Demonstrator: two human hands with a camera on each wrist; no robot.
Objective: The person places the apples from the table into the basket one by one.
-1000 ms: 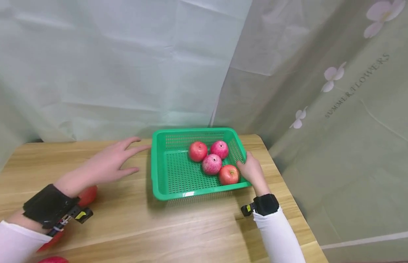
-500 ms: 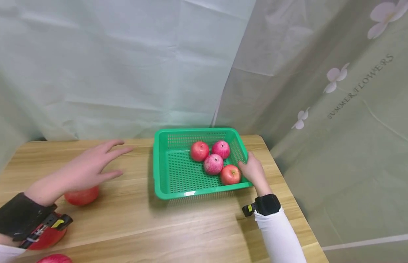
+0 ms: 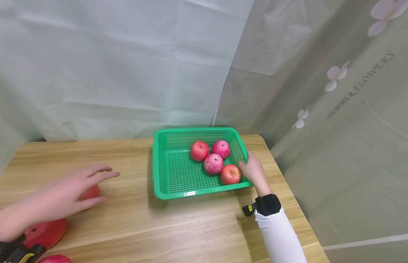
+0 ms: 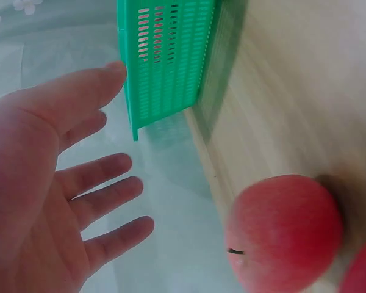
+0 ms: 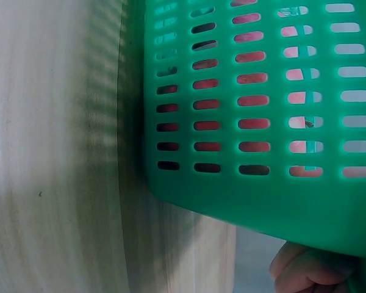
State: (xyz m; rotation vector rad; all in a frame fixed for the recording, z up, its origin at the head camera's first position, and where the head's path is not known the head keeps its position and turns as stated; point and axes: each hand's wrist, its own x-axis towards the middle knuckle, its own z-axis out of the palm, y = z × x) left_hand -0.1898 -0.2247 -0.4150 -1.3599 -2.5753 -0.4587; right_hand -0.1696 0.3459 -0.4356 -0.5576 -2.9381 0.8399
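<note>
My left hand (image 3: 64,195) hovers above the left side of the table with fingers spread and nothing held. Partly hidden beneath it is a red apple (image 3: 92,191); a second red apple (image 3: 49,233) lies nearer me, and a third (image 3: 56,259) shows at the bottom edge. In the left wrist view, an apple (image 4: 287,232) sits beyond the open fingers. My right hand (image 3: 253,170) grips the right rim of a green plastic basket (image 3: 156,164), thumb inside. Several apples, among them a pink one (image 3: 213,164), rest in the basket's right half.
The wooden table (image 3: 151,233) ends at the back against a pale curtain (image 3: 125,73). Another stretch of curtain with printed flowers (image 3: 335,76) hangs along the right side. In the right wrist view, the basket's slotted wall (image 5: 256,201) stands close to the camera.
My left hand has drawn back from beside the basket, leftward and toward me, over the loose apples. The right hand keeps its grip on the rim, and the basket stays in place.
</note>
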